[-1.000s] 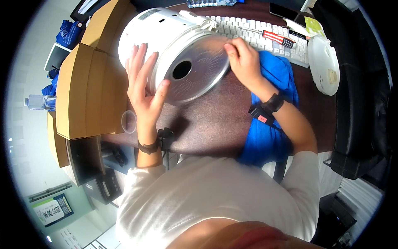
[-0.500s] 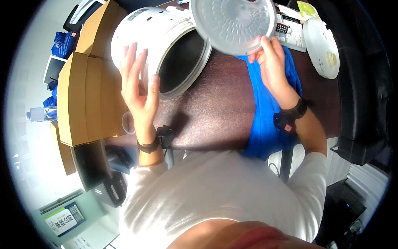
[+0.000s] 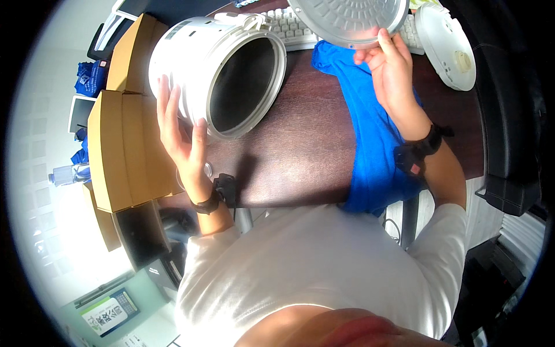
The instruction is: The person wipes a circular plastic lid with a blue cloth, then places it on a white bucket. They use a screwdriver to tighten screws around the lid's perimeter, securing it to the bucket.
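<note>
Under your left hand (image 3: 182,146), the white drum-shaped vessel (image 3: 184,63) lies on its side, its round dark mouth turned toward your right; your fingers there are spread apart along its wall, with the thumb standing off from them near the lower rim; they steady no edge between them.

Up and well to the right of that hand, your right hand (image 3: 395,87) is clamped, thumb against fingers, on the lower edge of the clear ridged disc (image 3: 350,17); the disc is raised beyond your fingertips, apart from the vessel, its top cut off by the edge of view, and it covers part of the white keyboard (image 3: 293,33).

Below your right hand and to its left, the blue cloth (image 3: 370,139) trails across the dark table (image 3: 289,127); to the right of that hand lies the white round lid (image 3: 442,49); left of your left hand, just beside it, stands the cardboard box (image 3: 124,151).
</note>
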{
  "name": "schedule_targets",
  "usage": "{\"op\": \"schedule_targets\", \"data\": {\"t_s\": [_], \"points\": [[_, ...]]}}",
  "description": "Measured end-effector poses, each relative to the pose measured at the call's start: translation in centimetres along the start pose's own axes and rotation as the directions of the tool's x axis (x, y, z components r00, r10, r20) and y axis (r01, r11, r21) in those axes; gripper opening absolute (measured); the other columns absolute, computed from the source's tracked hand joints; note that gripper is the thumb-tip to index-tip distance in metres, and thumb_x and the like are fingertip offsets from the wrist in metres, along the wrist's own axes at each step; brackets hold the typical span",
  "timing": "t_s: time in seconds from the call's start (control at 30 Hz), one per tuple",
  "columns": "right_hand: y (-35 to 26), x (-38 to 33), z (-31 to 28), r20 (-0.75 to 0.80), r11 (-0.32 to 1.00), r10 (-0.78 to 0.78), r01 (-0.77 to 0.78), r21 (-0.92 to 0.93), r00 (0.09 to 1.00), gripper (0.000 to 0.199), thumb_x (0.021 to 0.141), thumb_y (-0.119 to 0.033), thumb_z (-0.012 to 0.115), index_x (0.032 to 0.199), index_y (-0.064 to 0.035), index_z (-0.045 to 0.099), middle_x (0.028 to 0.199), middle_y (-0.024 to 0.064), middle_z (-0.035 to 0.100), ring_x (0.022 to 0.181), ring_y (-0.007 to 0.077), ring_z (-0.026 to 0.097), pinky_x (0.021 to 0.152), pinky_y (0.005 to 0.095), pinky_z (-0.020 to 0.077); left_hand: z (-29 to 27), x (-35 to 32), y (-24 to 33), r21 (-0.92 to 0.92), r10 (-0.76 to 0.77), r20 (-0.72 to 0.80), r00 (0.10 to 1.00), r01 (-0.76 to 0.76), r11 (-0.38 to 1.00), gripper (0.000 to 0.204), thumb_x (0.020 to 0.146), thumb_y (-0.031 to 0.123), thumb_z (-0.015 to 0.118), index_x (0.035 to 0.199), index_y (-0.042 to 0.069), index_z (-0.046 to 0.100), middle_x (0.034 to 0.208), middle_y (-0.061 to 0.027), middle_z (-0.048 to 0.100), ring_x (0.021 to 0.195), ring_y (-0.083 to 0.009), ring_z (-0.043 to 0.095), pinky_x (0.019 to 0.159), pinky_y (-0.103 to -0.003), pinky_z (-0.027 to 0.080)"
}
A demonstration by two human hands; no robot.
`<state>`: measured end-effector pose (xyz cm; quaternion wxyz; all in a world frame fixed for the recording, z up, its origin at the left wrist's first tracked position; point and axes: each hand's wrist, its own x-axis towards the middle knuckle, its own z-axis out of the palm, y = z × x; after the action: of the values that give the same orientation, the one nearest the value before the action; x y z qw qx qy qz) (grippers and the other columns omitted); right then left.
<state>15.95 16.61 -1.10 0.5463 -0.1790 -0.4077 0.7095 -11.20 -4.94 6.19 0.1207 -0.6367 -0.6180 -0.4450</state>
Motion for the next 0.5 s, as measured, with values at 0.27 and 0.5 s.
{"op": "schedule_targets", "data": {"t_s": [0.27, 0.5], "points": [[1.2, -2.1, -0.1, 0.049, 0.973, 0.21, -0.214, 0.091, 0.977, 0.023, 0.103, -0.024, 0.047, 0.103, -0.0025, 0.054, 0.09, 0.0142, 0.065, 0.075, 0.0216, 0.063, 0.072, 0.0384, 0.0524, 0.3, 1.1, 0.7, 0.061, -0.009, 0.072, 0.997, 0.005, 0.998, 0.046, 0.087, 0.019, 0.06, 0.131, 0.005, 0.061, 0.147, -0.0191, 0.045, 0.143, -0.0382, 0.031, 0.115, -0.05, 0.025], [3.1, -4.6, 1.1, 0.136, 0.945, 0.328, -0.325, -0.044, 0.935, 0.026, 0.103, -0.025, 0.046, 0.111, -0.0006, 0.049, 0.094, 0.0167, 0.064, 0.072, 0.0223, 0.064, 0.068, 0.0356, 0.0536, 0.1, 1.9, 0.1, 0.045, 0.053, 0.157, 0.986, -0.06, 0.997, 0.044, 0.098, 0.026, 0.046, 0.137, 0.007, 0.055, 0.15, -0.0191, 0.04, 0.146, -0.0354, 0.026, 0.117, -0.049, 0.014]]}}
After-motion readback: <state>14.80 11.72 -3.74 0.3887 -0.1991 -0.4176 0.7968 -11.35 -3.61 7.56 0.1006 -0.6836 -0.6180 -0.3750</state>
